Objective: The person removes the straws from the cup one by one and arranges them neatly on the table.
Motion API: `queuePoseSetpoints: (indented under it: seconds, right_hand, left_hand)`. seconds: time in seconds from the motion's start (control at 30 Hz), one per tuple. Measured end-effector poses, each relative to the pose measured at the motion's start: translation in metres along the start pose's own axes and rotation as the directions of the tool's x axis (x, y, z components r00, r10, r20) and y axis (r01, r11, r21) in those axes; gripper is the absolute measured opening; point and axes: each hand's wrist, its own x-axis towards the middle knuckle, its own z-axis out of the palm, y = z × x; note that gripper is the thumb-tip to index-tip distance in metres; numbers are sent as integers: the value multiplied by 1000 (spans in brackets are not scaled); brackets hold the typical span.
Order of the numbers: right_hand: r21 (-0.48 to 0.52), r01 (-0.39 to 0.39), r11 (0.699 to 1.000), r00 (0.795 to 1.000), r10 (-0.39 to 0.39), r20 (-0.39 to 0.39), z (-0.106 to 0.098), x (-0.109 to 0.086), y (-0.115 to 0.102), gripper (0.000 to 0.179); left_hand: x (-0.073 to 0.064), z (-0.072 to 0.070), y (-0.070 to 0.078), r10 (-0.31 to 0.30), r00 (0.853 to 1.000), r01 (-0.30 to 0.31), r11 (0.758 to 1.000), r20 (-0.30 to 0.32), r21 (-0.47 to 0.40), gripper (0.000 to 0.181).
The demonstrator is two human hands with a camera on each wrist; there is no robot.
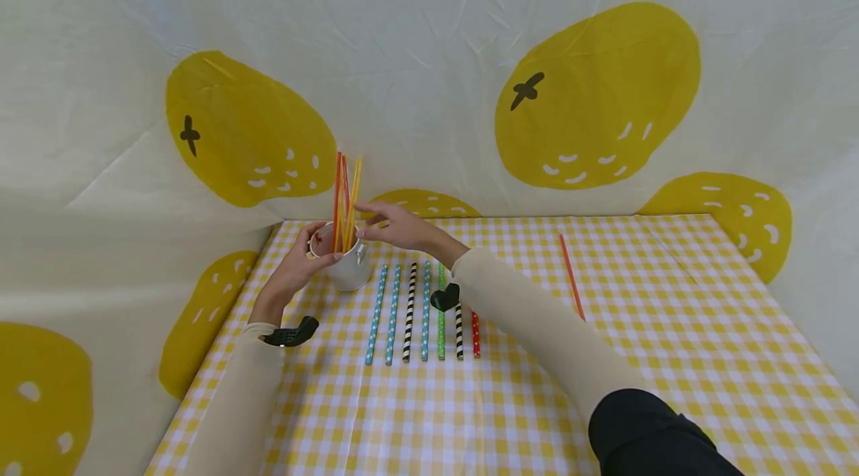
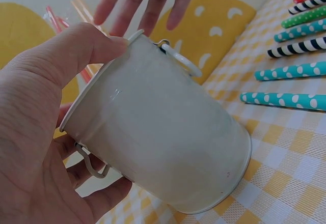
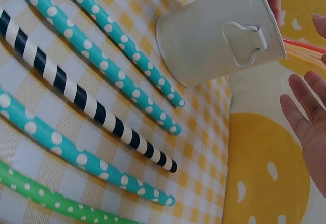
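Observation:
A white metal bucket (image 1: 352,271) with small side handles stands at the left of the table, holding several orange-red straws (image 1: 337,192) and yellow straws (image 1: 356,196) upright. My left hand (image 1: 295,267) grips the bucket's rim, its thumb over the near edge and fingers round the far side. Beside the yellow straws, my right hand (image 1: 399,227) hovers at the bucket's right with fingers extended and spread in the right wrist view. Whether its index fingertip touches a yellow straw cannot be told.
Patterned paper straws lie in a row right of the bucket: blue dotted ones (image 1: 376,315), black-striped ones (image 1: 410,312), a green dotted one (image 1: 441,334) and a red dotted one (image 1: 476,334). An orange straw (image 1: 572,274) lies farther right on the yellow checked tablecloth (image 1: 416,416).

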Motion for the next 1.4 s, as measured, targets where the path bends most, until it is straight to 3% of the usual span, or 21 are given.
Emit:
queuePoseSetpoints:
  seconds: [0.43,0.9,1.03,1.23,1.4]
  right_hand:
    - [37,-6,999,1000,6,-8,-1,3,3,63]
    - [69,75,995,989,-66,-134,-36,-22,-6,60]
    - [101,119,988,976,-98,-197,-47,-33,-12,59]
    - [126,176,976,947,-133,-292,-61,-56,-40,52]
    - [80,174,981,919,-133,-370,-70,-74,-56,43]
  left_hand:
    - [0,-1,1,15,1000,-14,1000,-11,17,89]
    - [-1,-2,2,6,1000,-6,999,-10,54,88]
    - [-3,-2,8,-10,1000,10,999,-4,52,87]
    - [-15,2,30,-22,1000,21,998,17,54,87]
    - [-20,2,36,-34,999,33,998,18,61,85]
